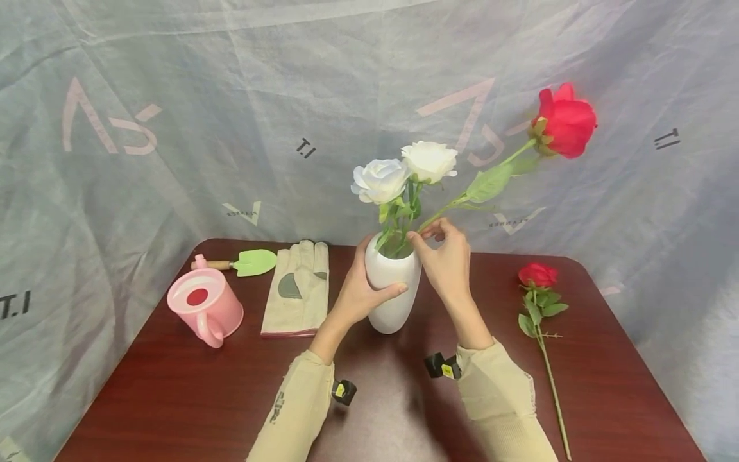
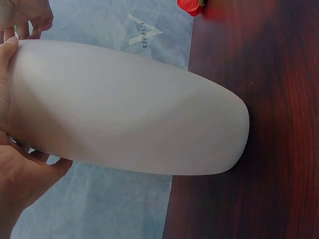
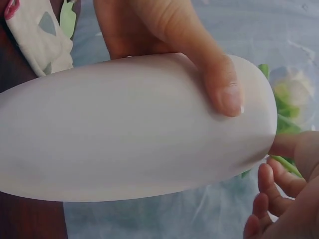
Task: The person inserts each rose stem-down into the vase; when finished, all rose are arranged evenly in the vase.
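A white vase [image 1: 392, 301] stands on the table, with my left hand [image 1: 362, 289] gripping its side, thumb across the front. Two white roses, one on the left [image 1: 381, 181] and one on the right [image 1: 430, 160], rise out of its mouth. At the rim's right side my right hand [image 1: 443, 260] pinches the stem of a red rose [image 1: 568, 122], which leans up and to the right. The lower end of that stem is hidden by the fingers and the rim. In the right wrist view, the fingertips are right at the rim of the vase [image 3: 134, 129].
On the left of the table [image 1: 144, 398] are a pink watering can [image 1: 228, 308], a green hand trowel [image 1: 256, 262] and a pale work glove [image 1: 300, 301]. A second red rose [image 1: 538, 274] lies at the right. Grey fabric [image 1: 260, 96] hangs behind the table.
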Demonstrator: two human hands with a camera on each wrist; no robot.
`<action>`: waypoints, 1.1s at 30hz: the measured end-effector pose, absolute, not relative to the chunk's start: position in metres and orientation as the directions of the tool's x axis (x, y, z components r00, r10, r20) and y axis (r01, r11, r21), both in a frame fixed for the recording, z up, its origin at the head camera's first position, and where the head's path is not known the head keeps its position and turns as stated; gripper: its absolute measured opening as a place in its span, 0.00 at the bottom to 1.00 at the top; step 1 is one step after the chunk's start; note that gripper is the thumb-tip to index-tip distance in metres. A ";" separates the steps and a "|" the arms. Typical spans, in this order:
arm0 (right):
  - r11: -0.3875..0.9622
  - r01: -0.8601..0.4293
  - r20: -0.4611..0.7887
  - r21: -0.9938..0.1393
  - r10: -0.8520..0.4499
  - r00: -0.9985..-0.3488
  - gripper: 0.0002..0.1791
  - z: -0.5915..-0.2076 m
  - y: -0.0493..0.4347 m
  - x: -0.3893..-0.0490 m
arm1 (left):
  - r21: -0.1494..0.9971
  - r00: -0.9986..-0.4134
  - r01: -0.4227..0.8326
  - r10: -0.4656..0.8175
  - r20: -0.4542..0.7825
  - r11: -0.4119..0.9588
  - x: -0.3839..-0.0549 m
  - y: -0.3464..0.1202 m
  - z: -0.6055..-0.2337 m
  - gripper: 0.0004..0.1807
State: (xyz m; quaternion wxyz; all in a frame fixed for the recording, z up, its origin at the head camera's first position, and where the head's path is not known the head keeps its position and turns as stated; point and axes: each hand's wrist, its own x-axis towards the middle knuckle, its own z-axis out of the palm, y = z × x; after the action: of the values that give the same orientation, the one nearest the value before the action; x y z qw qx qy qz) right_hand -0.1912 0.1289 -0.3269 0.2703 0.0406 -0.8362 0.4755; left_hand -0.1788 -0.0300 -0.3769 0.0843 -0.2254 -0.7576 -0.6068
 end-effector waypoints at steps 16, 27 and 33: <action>0.265 -0.229 0.270 -0.937 0.130 -0.954 0.24 -0.327 0.148 -0.184 | 0.872 -0.874 0.464 0.237 0.424 0.153 -0.179 -0.031 -0.376 0.52; 0.065 -0.282 0.289 -0.957 0.198 -0.937 0.15 -0.321 0.146 -0.192 | 0.881 -0.878 0.453 0.236 0.416 0.136 -0.180 -0.030 -0.378 0.52; 0.106 -0.249 0.265 -0.963 0.179 -0.947 0.14 -0.324 0.143 -0.193 | 0.881 -0.880 0.452 0.232 0.414 0.142 -0.179 -0.029 -0.376 0.52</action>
State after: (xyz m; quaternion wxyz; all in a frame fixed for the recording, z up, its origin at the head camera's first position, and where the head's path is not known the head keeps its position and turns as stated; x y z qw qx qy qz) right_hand -0.1930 0.1432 -0.3242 0.1603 0.0240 -0.7263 0.6680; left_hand -0.1788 -0.0293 -0.3761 0.0895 -0.2280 -0.7504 -0.6139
